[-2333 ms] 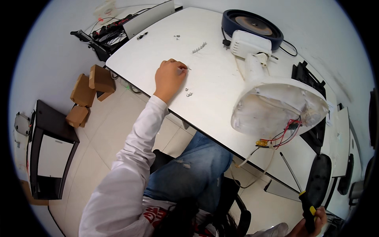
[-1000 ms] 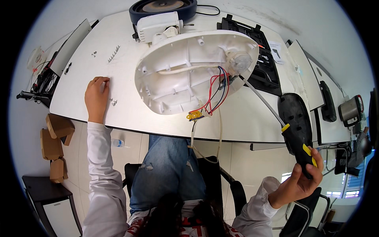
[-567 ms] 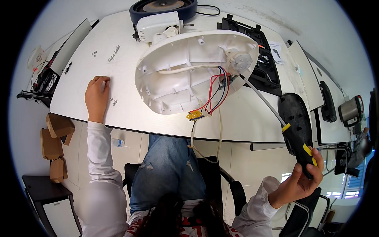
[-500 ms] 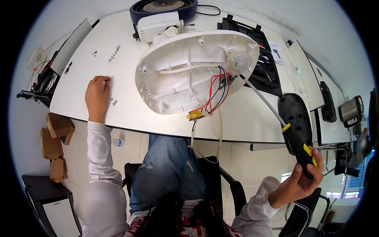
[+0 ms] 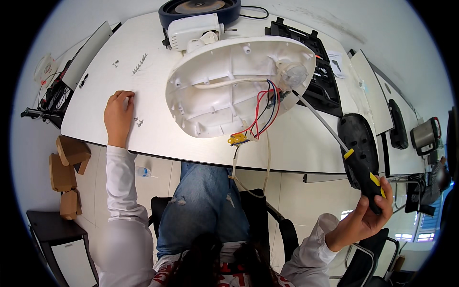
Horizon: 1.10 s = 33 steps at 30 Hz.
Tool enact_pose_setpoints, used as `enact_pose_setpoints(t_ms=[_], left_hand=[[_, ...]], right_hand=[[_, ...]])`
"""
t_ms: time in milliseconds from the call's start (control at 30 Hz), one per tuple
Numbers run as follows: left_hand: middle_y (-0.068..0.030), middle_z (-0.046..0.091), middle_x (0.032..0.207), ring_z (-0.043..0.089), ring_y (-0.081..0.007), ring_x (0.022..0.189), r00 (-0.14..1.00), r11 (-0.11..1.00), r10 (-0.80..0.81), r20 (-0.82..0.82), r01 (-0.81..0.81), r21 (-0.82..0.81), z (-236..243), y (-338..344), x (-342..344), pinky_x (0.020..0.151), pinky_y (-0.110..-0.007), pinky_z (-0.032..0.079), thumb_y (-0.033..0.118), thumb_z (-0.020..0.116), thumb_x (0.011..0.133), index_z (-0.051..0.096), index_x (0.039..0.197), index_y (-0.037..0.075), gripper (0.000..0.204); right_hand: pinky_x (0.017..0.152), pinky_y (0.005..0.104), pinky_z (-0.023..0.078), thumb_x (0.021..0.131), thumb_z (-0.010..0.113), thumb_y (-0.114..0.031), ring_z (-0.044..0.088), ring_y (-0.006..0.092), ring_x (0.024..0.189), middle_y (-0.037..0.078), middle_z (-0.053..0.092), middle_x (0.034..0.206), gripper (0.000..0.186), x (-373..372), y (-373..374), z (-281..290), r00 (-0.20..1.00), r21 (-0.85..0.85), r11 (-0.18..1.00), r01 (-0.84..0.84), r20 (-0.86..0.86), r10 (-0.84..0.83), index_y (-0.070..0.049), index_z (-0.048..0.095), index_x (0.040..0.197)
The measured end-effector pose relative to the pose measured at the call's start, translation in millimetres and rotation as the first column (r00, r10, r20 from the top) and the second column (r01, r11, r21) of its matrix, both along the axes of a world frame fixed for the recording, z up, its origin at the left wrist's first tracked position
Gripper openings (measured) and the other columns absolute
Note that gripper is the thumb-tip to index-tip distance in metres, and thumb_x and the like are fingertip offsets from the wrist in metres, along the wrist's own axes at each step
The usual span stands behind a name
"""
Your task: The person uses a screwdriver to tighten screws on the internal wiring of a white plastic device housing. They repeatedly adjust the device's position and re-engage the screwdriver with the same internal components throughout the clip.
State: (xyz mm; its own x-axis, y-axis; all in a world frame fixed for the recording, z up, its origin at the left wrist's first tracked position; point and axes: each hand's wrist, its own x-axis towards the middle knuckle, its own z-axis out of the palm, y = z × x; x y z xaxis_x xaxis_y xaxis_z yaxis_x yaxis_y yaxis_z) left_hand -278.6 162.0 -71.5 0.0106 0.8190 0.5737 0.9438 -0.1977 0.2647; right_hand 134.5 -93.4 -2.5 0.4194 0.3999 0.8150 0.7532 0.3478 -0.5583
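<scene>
My right hand (image 5: 363,220) grips the black and yellow handle of a long screwdriver (image 5: 359,173). Its shaft points up and left, the tip meeting the white hollow shell (image 5: 210,103) beside a round translucent part (image 5: 293,75). Red, blue and black wires (image 5: 258,112) run from near that tip to a small yellow component (image 5: 237,138) at the shell's near rim. My left hand (image 5: 118,117) rests on the table left of the shell, fingers curled in and fingertips hidden. Several small screws (image 5: 138,122) lie beside it.
Farther back on the white table (image 5: 296,148) are a row of screws (image 5: 139,63), a white motor housing (image 5: 195,31), a dark blue round base (image 5: 201,9) and an open black tool case (image 5: 322,86). A black oval cover (image 5: 356,138) lies at the right.
The shell, wires and table shift very slightly in the view. The screwdriver stays at the same spot on the shell, its handle turned a little in my right hand. My left hand keeps its place.
</scene>
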Motion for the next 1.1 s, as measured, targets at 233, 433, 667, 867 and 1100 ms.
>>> enact_pose_setpoints(t_ms=[233,433,667,867,1100], left_hand=[[-0.0061,0.064,0.094,0.06,-0.0259,0.087,1.0,1.0,0.009,-0.017,-0.009,-0.004,0.9,-0.3,1.5,0.074,-0.032,0.046,0.009,0.057,0.083,0.064,0.092,0.006,0.012],[-0.0064,0.064,0.094,0.06,-0.0258,0.087,1.0,1.0,0.016,-0.022,-0.017,-0.014,1.3,-0.2,1.9,0.074,-0.032,0.047,0.009,0.057,0.084,0.064,0.093,0.006,0.012],[-0.0064,0.063,0.094,0.06,-0.0261,0.087,1.0,1.0,0.003,-0.023,-0.003,0.001,1.8,-1.2,2.3,0.074,-0.032,0.047,0.009,0.057,0.084,0.064,0.093,0.006,0.012],[-0.0066,0.063,0.094,0.06,-0.0258,0.086,1.0,1.0,-0.008,0.001,0.008,-0.001,-2.3,1.2,-0.6,0.073,-0.032,0.047,0.009,0.057,0.084,0.064,0.093,0.006,0.012],[-0.0065,0.063,0.094,0.059,-0.0261,0.086,1.0,1.0,-0.014,-0.008,0.014,0.008,-1.4,0.6,-1.2,0.073,-0.032,0.047,0.009,0.057,0.083,0.064,0.092,0.006,0.011]], right_hand=[[0.096,0.0451,0.045,0.083,0.062,-0.005,0.052,0.0339,0.111,0.019,0.051,0.117,0.02,0.9,0.5,-1.1,0.999,-0.002,1.0,0.027,-0.028,-0.027,-0.008,0.047,0.097],[0.096,0.045,0.044,0.084,0.061,-0.006,0.051,0.0336,0.111,0.019,0.05,0.118,0.02,1.4,2.2,-1.1,0.999,-0.004,1.0,0.019,-0.03,-0.019,-0.007,0.048,0.098],[0.097,0.0453,0.045,0.084,0.062,-0.009,0.05,0.0335,0.113,0.019,0.05,0.118,0.02,1.8,2.4,-1.6,0.999,-0.004,1.0,0.019,-0.036,-0.019,-0.008,0.048,0.098],[0.097,0.045,0.044,0.085,0.062,-0.01,0.05,0.0334,0.114,0.019,0.05,0.119,0.02,2.4,3.5,-2.2,0.999,0.001,1.0,0.028,-0.034,-0.028,-0.007,0.047,0.099],[0.097,0.0437,0.045,0.085,0.062,-0.012,0.05,0.0324,0.114,0.019,0.049,0.12,0.021,3.7,4.2,-3.0,0.998,-0.001,1.0,0.03,-0.05,-0.03,-0.006,0.047,0.099]])
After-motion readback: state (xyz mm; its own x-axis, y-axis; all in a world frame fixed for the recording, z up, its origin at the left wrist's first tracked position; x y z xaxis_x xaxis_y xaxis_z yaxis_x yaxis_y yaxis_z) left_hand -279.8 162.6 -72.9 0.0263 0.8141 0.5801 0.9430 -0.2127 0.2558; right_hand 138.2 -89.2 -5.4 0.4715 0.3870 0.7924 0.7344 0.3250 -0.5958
